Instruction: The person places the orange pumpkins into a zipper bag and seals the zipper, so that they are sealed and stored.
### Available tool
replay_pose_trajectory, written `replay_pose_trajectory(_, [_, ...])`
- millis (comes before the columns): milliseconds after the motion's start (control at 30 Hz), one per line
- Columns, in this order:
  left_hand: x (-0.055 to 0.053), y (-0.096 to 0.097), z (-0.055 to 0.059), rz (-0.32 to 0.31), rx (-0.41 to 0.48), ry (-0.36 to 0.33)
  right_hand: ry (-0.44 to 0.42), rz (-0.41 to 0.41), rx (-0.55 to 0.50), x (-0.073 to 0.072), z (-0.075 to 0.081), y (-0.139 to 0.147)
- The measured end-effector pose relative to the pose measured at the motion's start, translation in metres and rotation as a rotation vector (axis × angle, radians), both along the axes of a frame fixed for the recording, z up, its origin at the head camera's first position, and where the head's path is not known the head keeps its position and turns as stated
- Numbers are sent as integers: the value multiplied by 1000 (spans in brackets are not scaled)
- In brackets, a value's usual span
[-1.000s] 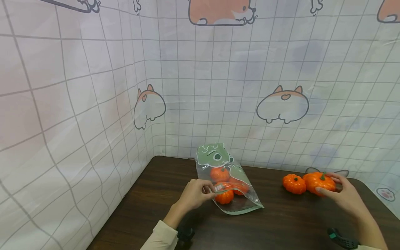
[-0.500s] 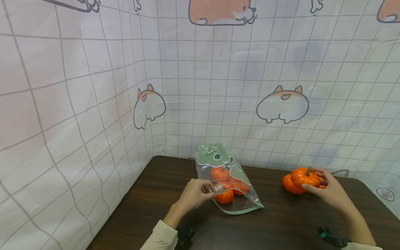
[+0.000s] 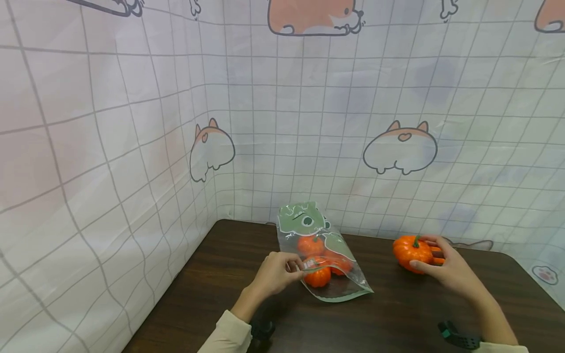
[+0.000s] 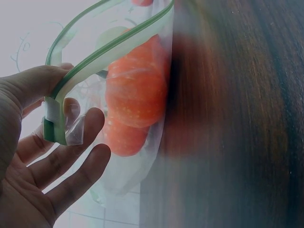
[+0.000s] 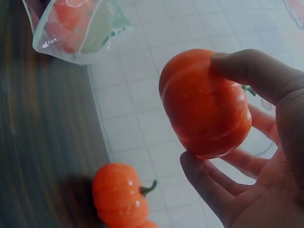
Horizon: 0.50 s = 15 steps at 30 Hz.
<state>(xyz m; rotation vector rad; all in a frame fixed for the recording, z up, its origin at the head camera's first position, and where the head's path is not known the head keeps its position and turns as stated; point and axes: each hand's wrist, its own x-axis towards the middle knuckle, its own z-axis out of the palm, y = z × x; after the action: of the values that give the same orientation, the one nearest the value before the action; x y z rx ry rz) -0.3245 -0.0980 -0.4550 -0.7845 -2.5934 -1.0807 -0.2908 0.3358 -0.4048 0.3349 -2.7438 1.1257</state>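
A clear zip bag (image 3: pixel 337 297) with a green printed top lies on the dark table and holds several small orange pumpkins (image 3: pixel 317 278). My left hand (image 3: pixel 274 274) pinches the corner of its green-edged mouth (image 4: pixel 107 50), which gapes in the left wrist view. To the right, my right hand (image 3: pixel 454 272) grips an orange toy-like pumpkin (image 5: pixel 206 107) with a green stem, thumb on one side and fingers on the other. It is raised off the table. Another pumpkin (image 5: pixel 118 194) stands on the table below it, largely hidden behind the held one in the head view.
The dark wood table (image 3: pixel 375 323) backs onto a grid-patterned cloth (image 3: pixel 309 162) with cartoon dogs, which also hangs along the left side. An edge of one more orange pumpkin (image 5: pixel 149 224) shows at the bottom of the right wrist view.
My right hand has lifted the larger pumpkin from the right side and carried it left, in front of the others. The left hand and bag have stayed in place.
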Motion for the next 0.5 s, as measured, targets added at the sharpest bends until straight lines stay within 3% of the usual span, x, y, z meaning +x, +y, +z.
replay_pose_trajectory(500, [1, 1, 1, 15, -3, 0, 7, 111, -37, 2, -1, -34])
